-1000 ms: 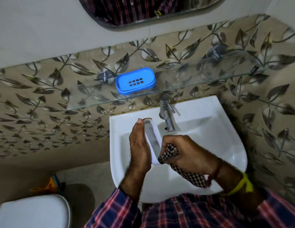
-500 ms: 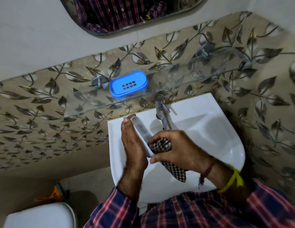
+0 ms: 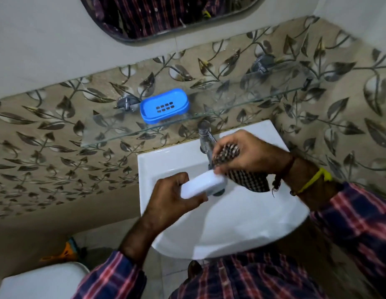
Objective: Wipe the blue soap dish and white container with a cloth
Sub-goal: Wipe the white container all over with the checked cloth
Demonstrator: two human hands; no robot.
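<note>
My left hand [image 3: 172, 197] grips the white container [image 3: 203, 184] over the white sink [image 3: 230, 223], holding it flat with its broad side up. My right hand [image 3: 248, 154] holds a bunched black-and-white checked cloth [image 3: 241, 173] just right of the container, with fingertips at the container's right end. The blue soap dish [image 3: 164, 105] with drain slots sits on the glass shelf [image 3: 114, 134] above the sink, apart from both hands.
A chrome tap [image 3: 206, 137] stands at the sink's back edge, right beside my right hand. A mirror [image 3: 166, 16] hangs above. A white toilet lid [image 3: 36, 281] and an orange object [image 3: 62, 252] lie low on the left.
My left hand has turned the white container from standing on edge to lying flat. My right hand with the cloth has come off its face and moved right and up, toward the tap.
</note>
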